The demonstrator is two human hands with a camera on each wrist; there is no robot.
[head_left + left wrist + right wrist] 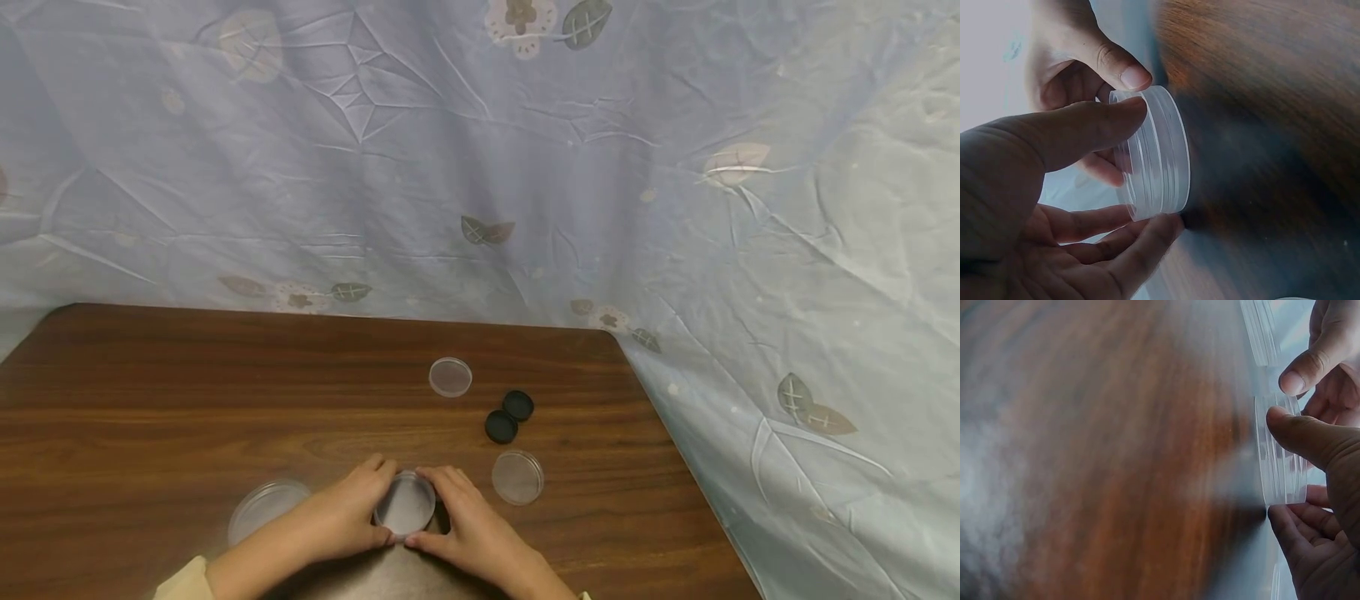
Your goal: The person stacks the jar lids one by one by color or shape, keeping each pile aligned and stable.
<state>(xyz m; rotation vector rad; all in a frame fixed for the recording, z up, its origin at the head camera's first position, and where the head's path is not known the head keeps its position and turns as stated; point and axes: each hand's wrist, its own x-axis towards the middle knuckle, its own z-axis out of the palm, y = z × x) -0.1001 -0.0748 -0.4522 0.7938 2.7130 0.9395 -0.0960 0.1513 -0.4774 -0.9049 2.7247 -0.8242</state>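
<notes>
Both hands hold a clear round petri dish (405, 505) over the front middle of the wooden table. My left hand (347, 510) grips its left side, thumb at the near edge and fingers round the far edge. My right hand (474, 527) grips the right side the same way. In the left wrist view the petri dish (1163, 153) shows ridged bands round its wall, with the left thumb pressed on it and the left fingertips at its lower side. The right wrist view has the petri dish (1279, 450) between the right thumb and fingers, close to the tabletop.
A larger clear round dish (258, 510) lies partly behind the left forearm. Two black round caps (501, 427) sit touching on the right, between a clear dish (517, 477) and another clear dish (451, 377) farther back. A patterned cloth (420, 167) hangs behind the table (187, 375).
</notes>
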